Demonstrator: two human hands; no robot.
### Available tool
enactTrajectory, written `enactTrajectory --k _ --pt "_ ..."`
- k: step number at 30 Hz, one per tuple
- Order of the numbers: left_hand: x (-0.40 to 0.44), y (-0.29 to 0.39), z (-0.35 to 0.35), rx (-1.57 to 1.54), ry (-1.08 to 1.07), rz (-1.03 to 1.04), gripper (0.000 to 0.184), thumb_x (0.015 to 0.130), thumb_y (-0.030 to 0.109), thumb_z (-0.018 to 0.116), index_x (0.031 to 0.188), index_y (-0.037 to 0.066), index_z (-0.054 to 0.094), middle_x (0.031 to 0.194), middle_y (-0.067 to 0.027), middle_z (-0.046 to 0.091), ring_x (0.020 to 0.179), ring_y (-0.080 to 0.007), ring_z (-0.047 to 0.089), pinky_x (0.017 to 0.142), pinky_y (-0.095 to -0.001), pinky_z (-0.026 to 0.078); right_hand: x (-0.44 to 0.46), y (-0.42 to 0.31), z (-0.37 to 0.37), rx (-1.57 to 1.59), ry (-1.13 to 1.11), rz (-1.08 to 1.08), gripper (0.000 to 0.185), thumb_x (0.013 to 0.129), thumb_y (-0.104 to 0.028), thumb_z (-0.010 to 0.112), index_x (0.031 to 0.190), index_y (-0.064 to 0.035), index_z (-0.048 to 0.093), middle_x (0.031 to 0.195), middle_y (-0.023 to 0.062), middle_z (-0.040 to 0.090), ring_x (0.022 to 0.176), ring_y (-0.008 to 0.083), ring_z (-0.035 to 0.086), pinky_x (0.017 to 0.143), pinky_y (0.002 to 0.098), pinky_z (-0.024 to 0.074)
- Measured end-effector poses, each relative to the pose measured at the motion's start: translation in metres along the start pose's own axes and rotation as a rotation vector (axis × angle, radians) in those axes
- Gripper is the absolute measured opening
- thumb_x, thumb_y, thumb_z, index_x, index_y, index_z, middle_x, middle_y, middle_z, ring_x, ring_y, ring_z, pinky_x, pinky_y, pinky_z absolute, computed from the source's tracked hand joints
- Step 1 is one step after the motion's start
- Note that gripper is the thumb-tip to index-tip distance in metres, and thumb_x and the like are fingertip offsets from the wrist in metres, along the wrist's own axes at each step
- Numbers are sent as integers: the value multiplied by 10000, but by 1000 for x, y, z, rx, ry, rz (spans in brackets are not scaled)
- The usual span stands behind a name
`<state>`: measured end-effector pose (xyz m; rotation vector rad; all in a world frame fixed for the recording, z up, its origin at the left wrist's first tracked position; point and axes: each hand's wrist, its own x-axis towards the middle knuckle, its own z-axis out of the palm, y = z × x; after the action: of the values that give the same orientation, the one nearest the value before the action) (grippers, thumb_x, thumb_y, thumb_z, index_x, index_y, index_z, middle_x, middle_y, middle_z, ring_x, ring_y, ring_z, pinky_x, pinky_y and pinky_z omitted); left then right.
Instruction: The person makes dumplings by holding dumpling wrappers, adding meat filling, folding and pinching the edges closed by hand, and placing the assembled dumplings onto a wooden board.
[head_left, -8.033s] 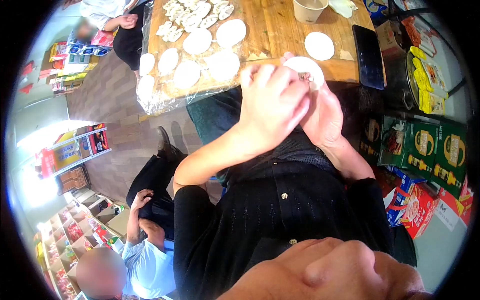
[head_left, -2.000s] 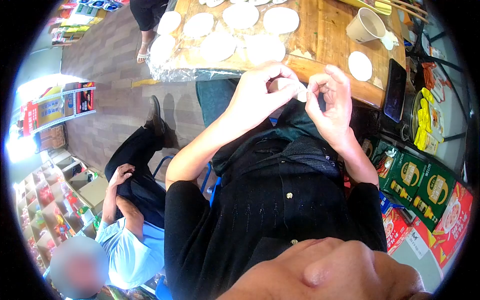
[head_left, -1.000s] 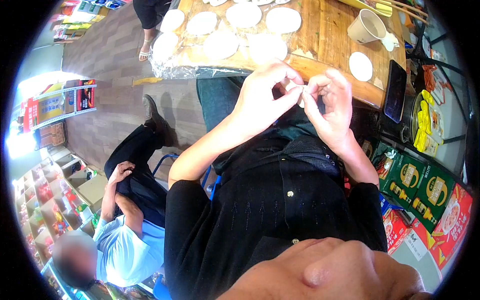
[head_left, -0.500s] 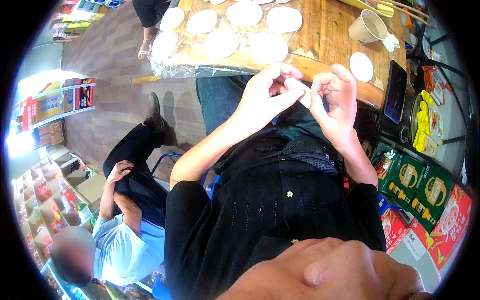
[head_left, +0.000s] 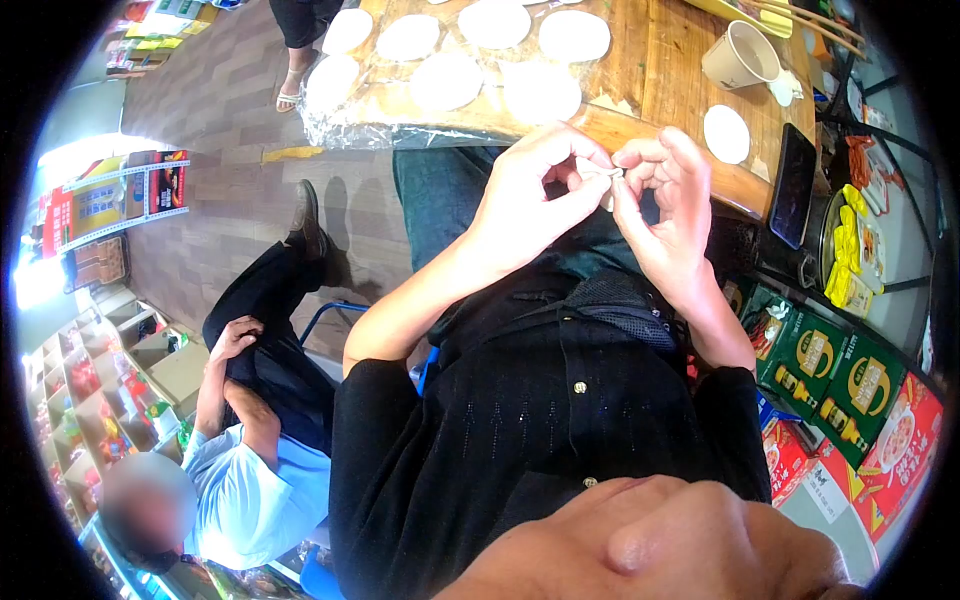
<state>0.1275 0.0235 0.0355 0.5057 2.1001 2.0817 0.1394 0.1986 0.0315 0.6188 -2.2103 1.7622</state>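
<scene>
My left hand (head_left: 530, 195) and my right hand (head_left: 668, 205) meet just off the table's near edge, above my lap. Between their fingertips is a small folded white dumpling (head_left: 613, 176), pinched by both thumbs and forefingers. Most of it is hidden by the fingers. Several flat round white dough wrappers (head_left: 446, 81) lie on clear plastic film (head_left: 345, 135) at the left of the table. One more wrapper (head_left: 727, 134) sits on bare wood to the right of my hands.
On the wooden table (head_left: 655, 85) stand a paper cup (head_left: 738, 56) and, near the right edge, a dark phone (head_left: 792, 185). Chopsticks (head_left: 815, 22) lie at the back right. A seated person (head_left: 255, 480) is at my left; green boxes (head_left: 830, 370) stand at my right.
My fingertips have come closer together, and the dumpling is pinched tighter and less visible. My left thumb has moved slightly right. The wrappers lie as before.
</scene>
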Motion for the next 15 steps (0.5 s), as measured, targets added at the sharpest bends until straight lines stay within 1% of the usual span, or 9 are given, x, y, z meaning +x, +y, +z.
enactTrajectory --k 2,4,6,9,11,13,15 --pt "-1 0 -1 -34 2 11 151 906 39 626 1050 4 601 953 -21 607 821 -62 571 727 -200 471 0 2 0 -8 -5 4 675 812 123 645 1373 -43 309 947 86 596 730 102 556 633 227 468" --pt "-3 1 0 -69 4 21 163 904 40 631 1060 3 601 967 -22 603 824 -58 566 728 -198 469 -2 5 -1 -12 9 -41 695 809 123 648 1385 -52 300 937 80 597 722 96 550 634 228 469" --pt "-4 3 2 -279 49 -159 159 895 37 644 1045 3 603 946 -10 600 819 -50 556 731 -195 466 -2 4 -2 -12 1 -32 699 812 122 647 1389 -55 294 933 77 596 719 92 548 636 225 467" --pt "-2 -3 1 -300 42 -189 158 893 45 656 1035 3 600 929 -2 598 821 -44 551 723 -187 464 -2 -1 -6 -1 -29 -27 702 819 122 644 1395 -58 286 922 71 591 714 83 545 638 218 463" --pt "-3 -3 3 -301 44 -178 153 892 47 659 1026 3 600 922 -1 600 821 -44 552 720 -187 463 -3 -4 -8 8 -49 -31 700 823 123 643 1397 -57 285 914 68 588 713 80 544 639 215 460" --pt "-4 -3 4 -302 46 -168 148 892 50 662 1017 2 599 914 1 602 820 -45 553 717 -186 463 -5 -6 -8 94 -108 -44 685 827 121 645 1391 -53 298 898 64 581 716 77 541 636 214 455" --pt "-6 -1 6 -216 74 -84 137 862 0 671 986 -16 615 946 -48 582 802 -74 590 705 -202 494 -5 -6 -6 104 -108 -35 676 826 120 650 1386 -48 310 912 72 585 721 80 542 631 219 454"
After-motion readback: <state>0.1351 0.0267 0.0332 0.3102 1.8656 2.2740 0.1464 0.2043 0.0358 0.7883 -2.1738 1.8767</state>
